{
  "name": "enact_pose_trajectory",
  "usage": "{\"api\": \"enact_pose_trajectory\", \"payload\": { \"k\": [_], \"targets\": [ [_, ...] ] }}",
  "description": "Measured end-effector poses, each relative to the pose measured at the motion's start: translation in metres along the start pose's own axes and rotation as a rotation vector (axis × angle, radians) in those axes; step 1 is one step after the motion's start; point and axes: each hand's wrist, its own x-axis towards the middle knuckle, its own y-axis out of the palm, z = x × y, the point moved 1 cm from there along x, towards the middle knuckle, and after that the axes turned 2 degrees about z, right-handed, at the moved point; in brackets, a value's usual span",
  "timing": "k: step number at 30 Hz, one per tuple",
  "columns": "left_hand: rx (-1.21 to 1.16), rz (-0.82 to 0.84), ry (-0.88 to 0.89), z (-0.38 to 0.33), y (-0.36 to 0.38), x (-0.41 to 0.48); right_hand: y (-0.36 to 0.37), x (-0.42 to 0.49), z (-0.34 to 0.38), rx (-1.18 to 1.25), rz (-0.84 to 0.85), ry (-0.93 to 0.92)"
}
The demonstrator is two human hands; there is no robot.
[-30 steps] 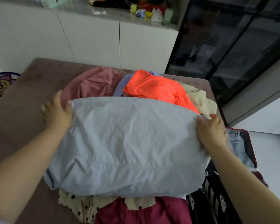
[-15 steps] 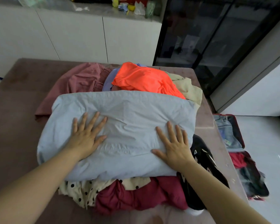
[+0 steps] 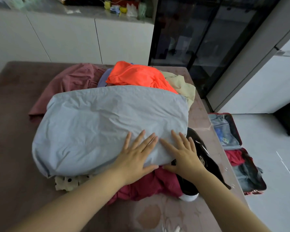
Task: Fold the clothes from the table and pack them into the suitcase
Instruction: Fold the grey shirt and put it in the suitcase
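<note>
A folded light blue garment (image 3: 97,128) lies spread on top of a pile of clothes on the brown table (image 3: 12,131). My left hand (image 3: 136,156) presses flat on its near right part, fingers straight. My right hand (image 3: 182,153) lies flat beside it at the garment's right corner, thumb on the near edge. Under and around the blue piece are an orange garment (image 3: 136,75), a dusty pink one (image 3: 70,81), a beige one (image 3: 182,84), a maroon one (image 3: 151,185), a polka-dot one (image 3: 69,180) and a black printed one (image 3: 201,158). The open suitcase (image 3: 238,148) lies on the floor to the right with clothes inside.
White cabinets (image 3: 65,41) with a cluttered counter stand behind the table. A dark glass door (image 3: 199,39) is at the back right. White floor (image 3: 274,164) surrounds the suitcase. The table's right edge runs just left of the suitcase.
Both hands went from gripping the blue garment's far corners to pressing flat on it, then slid right along it; they now lie close together at its near right corner.
</note>
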Motion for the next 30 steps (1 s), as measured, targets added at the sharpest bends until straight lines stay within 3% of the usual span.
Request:
{"api": "enact_pose_trajectory", "payload": {
  "k": [4,6,9,13,19,25,27,30],
  "targets": [
    [-0.050,0.056,-0.138,-0.007,0.001,0.006,0.000,0.004,0.004,-0.181,-0.054,-0.156],
    [-0.043,0.054,-0.137,-0.012,-0.004,0.007,-0.004,0.005,0.002,-0.223,-0.192,-0.236],
    [-0.083,0.042,-0.185,-0.024,-0.002,0.009,-0.018,0.006,0.007,-0.181,-0.473,-0.338],
    [-0.193,-0.067,-0.374,-0.036,-0.004,0.018,-0.042,0.009,0.026,-0.069,-0.602,-0.463],
    [-0.578,-0.239,-0.377,-0.028,-0.009,0.002,-0.042,0.010,0.013,-0.035,-0.459,-0.421],
    [-0.846,-0.201,-0.375,-0.027,-0.026,-0.022,-0.059,0.034,-0.012,-0.049,-0.437,-0.239],
    [-0.945,-0.193,-0.395,-0.025,-0.030,-0.030,-0.080,0.048,-0.010,-0.118,-0.313,-0.238],
    [-1.054,-0.258,-0.375,-0.026,-0.043,-0.042,-0.129,0.070,0.009,-0.143,0.008,-0.252]
  ]
}}
